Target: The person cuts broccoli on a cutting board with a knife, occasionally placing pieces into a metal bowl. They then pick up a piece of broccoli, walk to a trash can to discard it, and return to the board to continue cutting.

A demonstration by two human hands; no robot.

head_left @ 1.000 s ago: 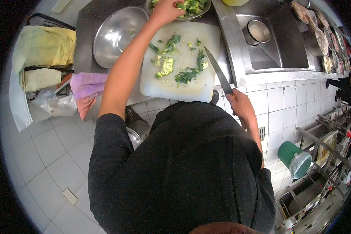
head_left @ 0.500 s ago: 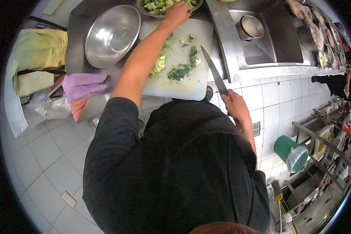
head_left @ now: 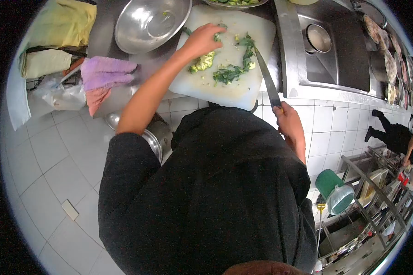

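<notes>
My left hand (head_left: 205,40) is over the upper left of the white cutting board (head_left: 199,91), fingers apart around small green scraps; whether it touches them is hard to tell. Below it lies a pale green broccoli piece (head_left: 202,63). Dark green leaf trimmings (head_left: 229,73) run in a curved line across the board's middle and right. My right hand (head_left: 290,120) grips a long knife (head_left: 267,78) by its handle, off the board's right edge. The blade points up and to the left, its tip near the leaves.
A big steel bowl (head_left: 149,25) stands left of the board; another bowl (head_left: 236,5) with cut broccoli is behind it. At right is a sink (head_left: 337,73) holding a small pot (head_left: 319,39). A purple towel (head_left: 106,72) hangs left. Another person (head_left: 394,135) is at far right, near a green bin (head_left: 330,183).
My left hand has come back from the broccoli bowl to the board. The view has shifted, moving the board and sink up and right. My right hand still holds the knife.
</notes>
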